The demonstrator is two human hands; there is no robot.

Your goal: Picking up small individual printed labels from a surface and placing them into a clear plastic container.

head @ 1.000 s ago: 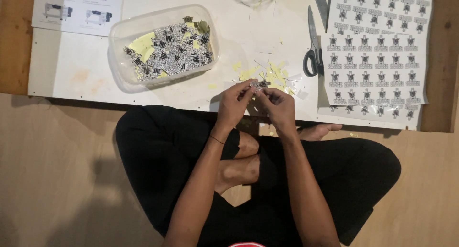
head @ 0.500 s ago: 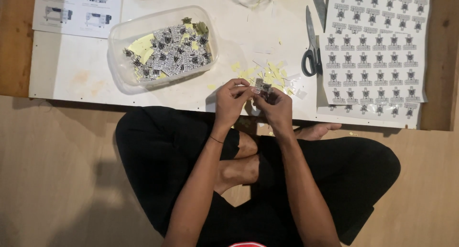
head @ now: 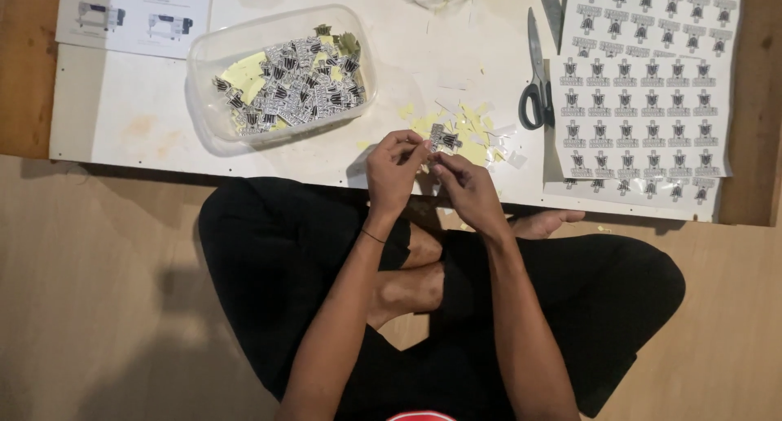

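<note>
Low white board (head: pixel 130 119) on tan floor (head: pixel 98 307); soft shadows.

Single head-worn view, looking steeply down from above the seated person. Near edge of the white board (head: pixel 122 119) crosses mid-frame; far edge cut off. Moderately close range.

We see tub (head: pixel 213 66) of cut stickers (head: pixel 297 91) left on board (head: pixel 122 111), scissors (head: pixel 535 79) right of it, sticker sheet (head: pixel 643 87) far right, scraps (head: pixel 468 127) before both hands
</note>
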